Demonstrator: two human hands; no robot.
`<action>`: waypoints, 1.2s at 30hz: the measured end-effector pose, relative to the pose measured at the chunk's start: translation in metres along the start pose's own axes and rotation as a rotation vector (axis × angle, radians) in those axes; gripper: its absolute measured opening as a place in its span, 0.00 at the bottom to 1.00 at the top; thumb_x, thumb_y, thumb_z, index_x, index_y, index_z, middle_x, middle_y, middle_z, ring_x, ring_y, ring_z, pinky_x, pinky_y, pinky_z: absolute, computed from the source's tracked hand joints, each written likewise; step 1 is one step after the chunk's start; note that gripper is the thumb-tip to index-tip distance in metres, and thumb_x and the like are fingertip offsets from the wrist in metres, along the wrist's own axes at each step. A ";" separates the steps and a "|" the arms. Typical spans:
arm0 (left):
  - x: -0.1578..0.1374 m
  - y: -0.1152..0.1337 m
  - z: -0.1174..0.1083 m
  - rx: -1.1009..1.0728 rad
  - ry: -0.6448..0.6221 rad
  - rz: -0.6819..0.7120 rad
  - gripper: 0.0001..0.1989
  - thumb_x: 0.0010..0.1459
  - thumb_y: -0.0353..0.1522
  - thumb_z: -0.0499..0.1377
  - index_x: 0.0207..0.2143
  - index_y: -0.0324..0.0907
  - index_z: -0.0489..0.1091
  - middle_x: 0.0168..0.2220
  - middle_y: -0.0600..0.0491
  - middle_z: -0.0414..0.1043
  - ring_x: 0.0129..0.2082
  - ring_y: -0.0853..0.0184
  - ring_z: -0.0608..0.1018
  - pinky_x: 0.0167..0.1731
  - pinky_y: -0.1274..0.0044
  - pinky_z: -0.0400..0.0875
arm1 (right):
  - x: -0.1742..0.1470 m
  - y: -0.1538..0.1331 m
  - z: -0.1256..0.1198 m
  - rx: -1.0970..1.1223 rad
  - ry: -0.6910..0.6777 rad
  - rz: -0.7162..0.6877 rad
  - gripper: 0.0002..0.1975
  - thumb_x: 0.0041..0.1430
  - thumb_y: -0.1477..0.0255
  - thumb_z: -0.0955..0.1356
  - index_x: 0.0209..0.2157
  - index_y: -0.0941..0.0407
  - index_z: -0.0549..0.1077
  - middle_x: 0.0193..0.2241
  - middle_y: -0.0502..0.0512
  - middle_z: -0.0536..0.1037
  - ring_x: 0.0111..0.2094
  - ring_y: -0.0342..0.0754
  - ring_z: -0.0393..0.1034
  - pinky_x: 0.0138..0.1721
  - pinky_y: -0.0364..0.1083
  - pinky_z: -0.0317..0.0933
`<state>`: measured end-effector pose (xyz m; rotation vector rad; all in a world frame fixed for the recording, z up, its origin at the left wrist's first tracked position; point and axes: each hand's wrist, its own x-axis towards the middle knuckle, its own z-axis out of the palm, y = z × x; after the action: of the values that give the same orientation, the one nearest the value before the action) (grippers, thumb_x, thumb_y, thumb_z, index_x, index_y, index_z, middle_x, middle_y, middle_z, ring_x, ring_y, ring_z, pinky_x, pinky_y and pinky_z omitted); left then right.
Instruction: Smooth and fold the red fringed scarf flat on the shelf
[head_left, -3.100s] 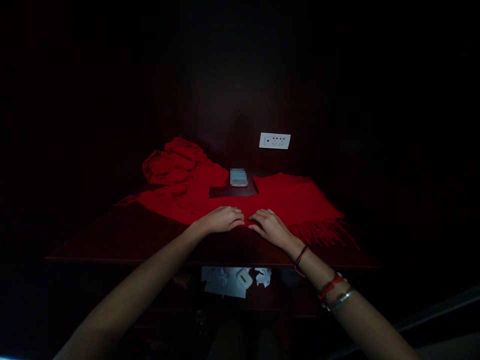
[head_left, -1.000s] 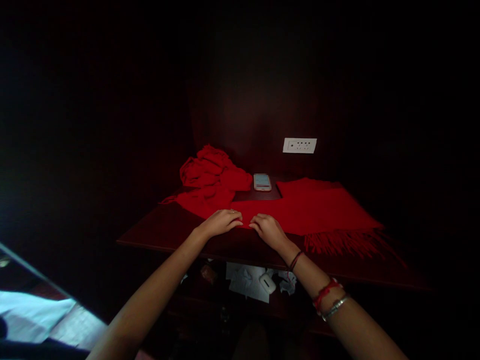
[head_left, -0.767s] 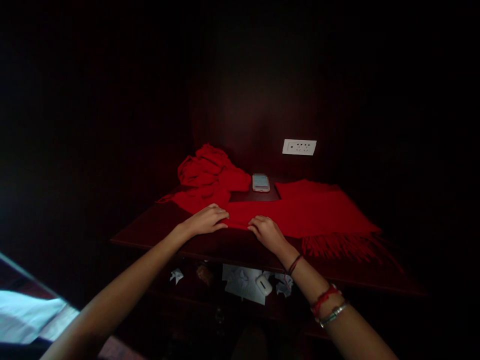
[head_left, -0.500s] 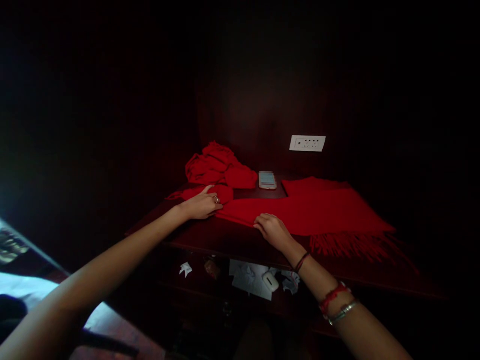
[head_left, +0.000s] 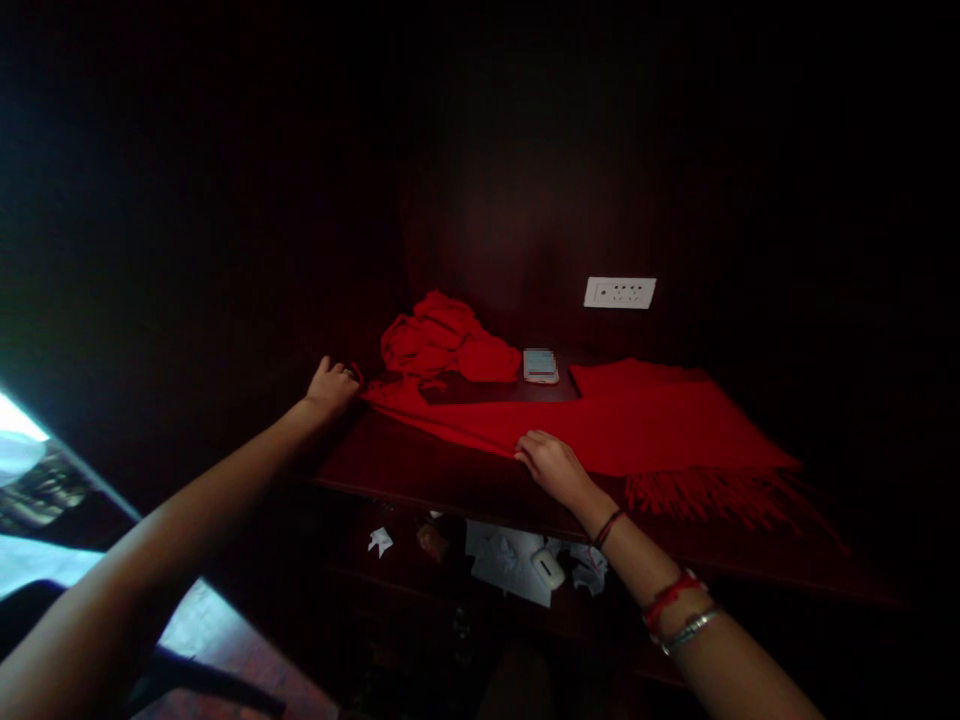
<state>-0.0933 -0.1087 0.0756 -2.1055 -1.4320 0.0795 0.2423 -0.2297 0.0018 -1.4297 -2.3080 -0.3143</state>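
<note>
A red fringed scarf [head_left: 637, 415] lies along the dark shelf, wide at the right and drawn into a narrow strip toward the left. My left hand [head_left: 332, 388] is closed at the strip's far left end, with red fringe strands showing by its fingers. My right hand [head_left: 549, 464] has its fingers curled on the scarf's near edge, around the middle. Behind the strip, against the back wall, sits a crumpled heap of red cloth [head_left: 450, 345].
A phone [head_left: 541, 365] with a lit screen lies behind the scarf. White sockets [head_left: 620, 293] are on the back wall. Under the dark shelf [head_left: 420, 465], a lower level holds papers [head_left: 510, 565], a small white case [head_left: 548, 568] and a brown item [head_left: 431, 541].
My left hand has moved left and slightly back, drawing the scarf's bunched left end out into a longer strip. My right hand has stayed at the near edge.
</note>
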 end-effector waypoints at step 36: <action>-0.028 0.141 -0.025 -0.441 0.305 0.708 0.12 0.59 0.32 0.43 0.34 0.41 0.65 0.32 0.52 0.64 0.33 0.71 0.68 0.33 0.81 0.61 | -0.007 -0.005 -0.006 -0.023 -0.019 -0.136 0.07 0.55 0.74 0.60 0.30 0.57 0.69 0.27 0.52 0.68 0.31 0.42 0.61 0.35 0.41 0.55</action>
<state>0.0213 -0.1794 0.0191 -2.7486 -0.5069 -0.2968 0.2418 -0.2404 0.0043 -1.2941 -2.4299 -0.3693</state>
